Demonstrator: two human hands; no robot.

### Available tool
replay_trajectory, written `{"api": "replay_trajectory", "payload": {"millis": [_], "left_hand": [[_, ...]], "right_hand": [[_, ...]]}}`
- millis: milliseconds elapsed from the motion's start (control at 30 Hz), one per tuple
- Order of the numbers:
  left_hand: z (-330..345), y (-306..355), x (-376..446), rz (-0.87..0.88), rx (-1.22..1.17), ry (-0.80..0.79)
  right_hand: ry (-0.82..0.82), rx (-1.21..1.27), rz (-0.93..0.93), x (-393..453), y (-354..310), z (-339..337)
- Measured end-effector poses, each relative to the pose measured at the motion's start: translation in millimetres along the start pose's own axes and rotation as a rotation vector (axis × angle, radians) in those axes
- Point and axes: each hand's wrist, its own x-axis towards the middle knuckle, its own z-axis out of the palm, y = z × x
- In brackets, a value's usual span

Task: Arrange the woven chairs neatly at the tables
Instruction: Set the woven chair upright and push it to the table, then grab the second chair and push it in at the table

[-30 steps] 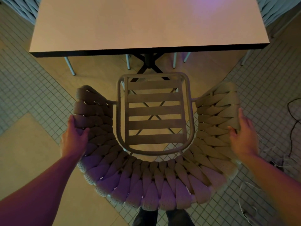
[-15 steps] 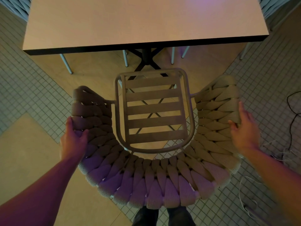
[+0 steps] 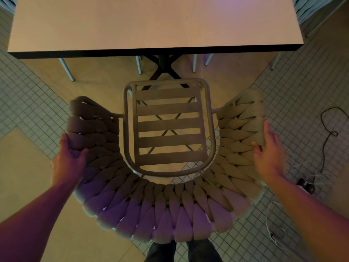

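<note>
**Both hands on a woven chair facing the table**

A pale rectangular table with a dark edge (image 3: 154, 23) fills the top of the view, and everything else is placed from it. Under its near edge show a black cross-shaped pedestal base (image 3: 164, 67) and several thin light metal chair legs (image 3: 66, 69), which belong to seats on the far side. Past the table's far-right corner, part of a blue-grey woven chair (image 3: 309, 10) is visible. The floor of small square tiles and smooth tan panels (image 3: 30, 103) spreads out on the near side, and to the table's near right a thin black cable (image 3: 323, 129) loops across the tiles, with pale loose cords near it.

The left hand (image 3: 67, 159) curls over the chair's left side, thumb on the inner face and fingers wrapped outside, gripping the weave. The right hand (image 3: 269, 152) clasps the right side, fingers extended up along the outer face and thumb pressed on the weave. Both forearms reach in from the lower corners.

The beige chair with a thick rope-woven wraparound back (image 3: 166, 201) stands on the floor just short of the table's near edge, not under it. Its slatted seat in a rounded metal frame points at the pedestal, roughly centred on the table. Dark trouser legs (image 3: 181, 250) stand right behind the backrest.
</note>
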Motion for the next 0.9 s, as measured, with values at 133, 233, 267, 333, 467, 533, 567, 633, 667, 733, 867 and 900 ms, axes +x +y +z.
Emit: {"api": "replay_trajectory", "payload": {"millis": [133, 233, 267, 333, 467, 533, 567, 633, 667, 733, 867, 900], "left_hand": [[-2, 1, 0, 0.008, 0.014, 0.0], [-1, 1, 0, 0.005, 0.002, -0.002], [-1, 1, 0, 0.006, -0.003, -0.004], [-1, 4, -2, 0.004, -0.008, -0.013], [-3, 29, -4, 0.086, 0.105, 0.056], [-1, 53, -14, 0.195, 0.154, 0.069], [2, 67, -21, 0.243, 0.154, 0.044], [11, 100, -39, 0.298, 0.094, -0.063], [17, 119, -51, 0.309, 0.042, -0.131], [28, 158, -79, 0.348, -0.058, -0.252], [48, 238, -141, 0.495, -0.057, -0.42], [53, 256, -154, 0.526, -0.036, -0.448]], "right_hand": [[0.007, -0.005, -0.004, 1, 1, 2], [0.003, 0.006, 0.008, 1, 2, 2], [0.002, 0.008, 0.003, 1, 2, 2], [-0.004, -0.009, -0.004, 0, 2, 1], [-0.039, -0.032, 0.028, -1, -3, -1], [-0.046, 0.008, 0.064, -6, -7, -5], [-0.037, 0.027, 0.07, -10, -8, -8], [0.004, 0.058, 0.067, -19, -8, -18], [0.02, 0.084, 0.073, -24, -5, -25], [0.025, 0.153, 0.122, -31, 5, -39], [-0.088, 0.23, 0.2, -41, 35, -71], [-0.121, 0.226, 0.2, -41, 43, -79]]}}
